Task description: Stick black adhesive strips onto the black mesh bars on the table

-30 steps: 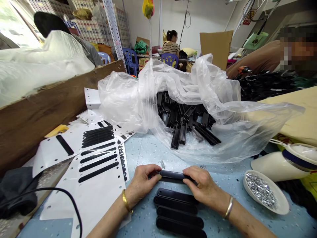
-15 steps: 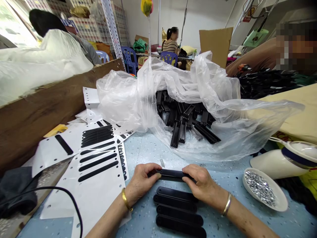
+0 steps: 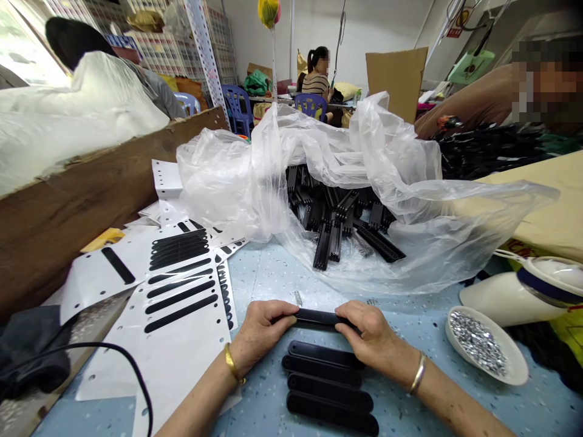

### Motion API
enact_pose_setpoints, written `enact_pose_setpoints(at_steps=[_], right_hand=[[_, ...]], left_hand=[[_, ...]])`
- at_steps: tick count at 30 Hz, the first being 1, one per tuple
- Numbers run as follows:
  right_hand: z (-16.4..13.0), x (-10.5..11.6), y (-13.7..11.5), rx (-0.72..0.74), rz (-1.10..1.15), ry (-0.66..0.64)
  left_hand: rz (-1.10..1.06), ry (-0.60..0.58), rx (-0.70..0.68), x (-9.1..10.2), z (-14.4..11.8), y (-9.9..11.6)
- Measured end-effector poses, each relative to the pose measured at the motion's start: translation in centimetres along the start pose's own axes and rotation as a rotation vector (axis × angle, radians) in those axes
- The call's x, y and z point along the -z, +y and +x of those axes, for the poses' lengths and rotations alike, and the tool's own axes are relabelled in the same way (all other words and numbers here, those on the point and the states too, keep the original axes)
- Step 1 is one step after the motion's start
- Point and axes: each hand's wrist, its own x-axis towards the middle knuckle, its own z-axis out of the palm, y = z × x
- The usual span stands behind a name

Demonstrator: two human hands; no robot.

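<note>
We see the left hand and right hand grasping a black strip by its ends, fingers clenched, above the bench; four more strips lie at 6 o'clock.

Both forearms in low, left hand & right hand knuckles-up, fingers curled, thumbs inward.

A workshop with a white back wall at twelve o'clock. Perforated metal shelving stands at eleven o'clock beside blue plastic chairs. A bright window glows at ten o'clock. The speckled pale blue bench spreads below.
</note>
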Motion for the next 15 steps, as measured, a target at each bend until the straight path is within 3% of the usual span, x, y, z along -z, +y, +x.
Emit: enact_pose_setpoints(at_steps=[4, 8, 15], right_hand=[[-0.02, -0.06, 0.03, 0.003, -0.006, 0.008], [-0.06, -0.04, -0.07, 0.01, -0.009, 0.016], [0.01, -0.17, -0.09, 0.0, -0.014, 0.022]], left_hand=[[0.076, 0.0, -0.088, 0.11, 0.0, -0.17], [0.045, 0.023, -0.088, 0.07, 0.06, -0.04], [-0.077, 0.044, 0.131, -0.16, 0.09, 0.59]])
